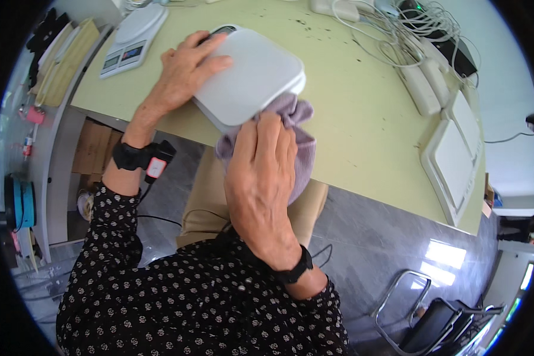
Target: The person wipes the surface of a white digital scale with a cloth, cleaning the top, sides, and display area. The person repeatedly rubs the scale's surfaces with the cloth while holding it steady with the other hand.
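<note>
A white kitchen scale point(252, 74) with a flat, rounded platform sits turned at an angle near the table's front edge. My left hand point(190, 68) grips its left side, thumb over the platform and fingers by the dark display at the far corner. A mauve cloth point(302, 148) is bunched under my right hand point(261, 172), whose closed fingers press it to the scale's near right edge. Part of the cloth hangs past the table edge. My right palm and fingertips are hidden from view.
On the pale green table point(362, 160), another white scale point(133, 41) stands at the far left. Tangled cables and power strips point(421, 77) lie far right, near a white panel-like object point(454, 157). A black chair point(439, 323) stands on the floor at lower right.
</note>
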A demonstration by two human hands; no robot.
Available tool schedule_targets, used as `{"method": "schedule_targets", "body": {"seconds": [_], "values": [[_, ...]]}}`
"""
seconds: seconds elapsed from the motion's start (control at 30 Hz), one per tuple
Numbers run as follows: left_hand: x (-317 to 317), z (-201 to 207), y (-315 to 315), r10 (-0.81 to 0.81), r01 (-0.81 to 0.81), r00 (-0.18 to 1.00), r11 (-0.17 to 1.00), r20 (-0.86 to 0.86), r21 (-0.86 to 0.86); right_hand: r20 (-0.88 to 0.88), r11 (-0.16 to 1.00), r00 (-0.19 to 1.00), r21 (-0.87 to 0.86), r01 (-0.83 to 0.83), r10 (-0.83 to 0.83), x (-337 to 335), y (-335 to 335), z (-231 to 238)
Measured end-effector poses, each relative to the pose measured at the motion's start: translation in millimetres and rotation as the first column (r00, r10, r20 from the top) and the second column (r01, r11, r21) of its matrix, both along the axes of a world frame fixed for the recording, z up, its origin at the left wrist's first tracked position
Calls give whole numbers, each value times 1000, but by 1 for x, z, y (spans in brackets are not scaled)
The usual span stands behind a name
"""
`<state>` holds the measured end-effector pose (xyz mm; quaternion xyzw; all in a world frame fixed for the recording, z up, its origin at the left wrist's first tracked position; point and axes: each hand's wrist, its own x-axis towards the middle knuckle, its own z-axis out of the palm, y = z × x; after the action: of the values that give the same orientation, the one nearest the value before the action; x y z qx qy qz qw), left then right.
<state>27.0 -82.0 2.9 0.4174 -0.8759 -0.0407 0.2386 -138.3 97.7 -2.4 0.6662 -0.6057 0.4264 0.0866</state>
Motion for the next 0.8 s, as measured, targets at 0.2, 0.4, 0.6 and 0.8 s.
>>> {"method": "schedule_targets", "body": {"seconds": [0.2, 0.4, 0.6, 0.8], "values": [[-9, 7, 7, 16, -14, 1000, 997, -27, 78, 50, 999, 998, 33, -41, 39, -29, -11, -8], [-5, 7, 3, -17, 16, 999, 999, 50, 31, 49, 999, 998, 24, 38, -39, -85, -58, 0], [3, 7, -4, -212, 218, 976, 961, -52, 171, 269, 990, 956, 114, 89, -117, -102, -60, -2], [-2, 22, 18, 260, -286, 943, 953, 210, 104, 243, 991, 961, -44, -128, 135, -93, -43, -4]]}}
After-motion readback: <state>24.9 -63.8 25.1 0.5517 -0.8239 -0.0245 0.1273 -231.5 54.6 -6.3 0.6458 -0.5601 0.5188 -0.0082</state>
